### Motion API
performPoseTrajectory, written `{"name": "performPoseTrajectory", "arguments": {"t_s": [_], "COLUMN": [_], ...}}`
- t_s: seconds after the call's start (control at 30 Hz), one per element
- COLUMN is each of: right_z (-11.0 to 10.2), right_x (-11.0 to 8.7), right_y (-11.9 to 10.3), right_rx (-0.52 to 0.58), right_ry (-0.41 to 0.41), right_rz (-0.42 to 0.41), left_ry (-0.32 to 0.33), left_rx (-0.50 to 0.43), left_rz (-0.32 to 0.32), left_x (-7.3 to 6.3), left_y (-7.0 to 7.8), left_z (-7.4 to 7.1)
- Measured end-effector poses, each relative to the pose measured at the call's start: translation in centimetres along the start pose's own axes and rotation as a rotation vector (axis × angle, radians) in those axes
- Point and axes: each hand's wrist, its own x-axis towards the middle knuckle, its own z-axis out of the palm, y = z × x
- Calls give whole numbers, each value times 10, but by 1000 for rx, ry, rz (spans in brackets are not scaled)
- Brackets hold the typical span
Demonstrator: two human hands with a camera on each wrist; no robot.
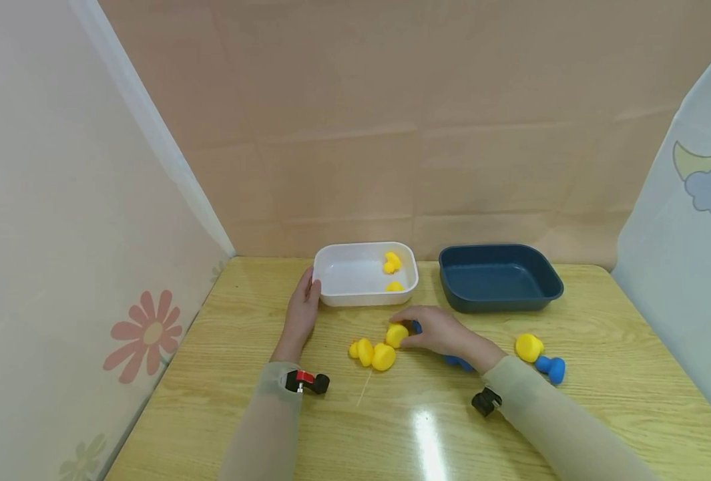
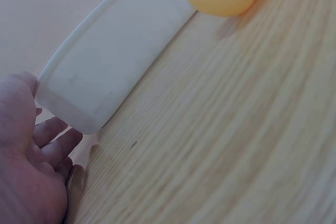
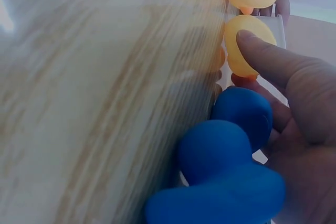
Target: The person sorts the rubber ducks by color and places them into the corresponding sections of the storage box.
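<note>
My left hand (image 1: 302, 308) holds the left end of a white plastic tub (image 1: 364, 300), thumb near the front corner. Two yellow rubber ducks, one (image 1: 392, 261) partly behind the other (image 1: 394, 286), lie at the tub's right end. In front of the tub, my right hand (image 1: 436, 329) pinches a yellow duck (image 3: 247, 48) between thumb and fingers. Two more yellow ducks, the nearer (image 1: 384, 357) and a left one (image 1: 364, 351), lie just left of it. Beneath the right hand are blue ducks (image 3: 220, 182), mostly hidden in the head view.
A dark blue tub (image 1: 499, 306) stands right of the white one, near the back wall. Toward the table's right side lie a yellow duck (image 1: 528, 347) and a blue duck (image 1: 552, 369). Cloth-like walls rise at the back and both sides of the wooden table (image 1: 211, 401).
</note>
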Motion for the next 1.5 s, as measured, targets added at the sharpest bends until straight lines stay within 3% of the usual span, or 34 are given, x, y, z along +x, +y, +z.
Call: {"name": "performPoseTrajectory", "arguments": {"t_s": [0.3,0.5,0.93,1.5], "right_z": [-3,-5,-23,-40], "right_x": [-3,-6,-6,3], "right_y": [2,0,-11,-19], "right_rx": [128,227,272,299], "right_ry": [30,97,278,372], "right_rz": [12,10,9,79], "left_ry": [-10,-7,-1,-4], "left_rx": [-8,-4,-15,-18], "left_rz": [-16,-3,7,-4], "left_x": [-1,0,1,-1], "left_y": [0,-1,-1,-1], "left_z": [0,0,0,0]}}
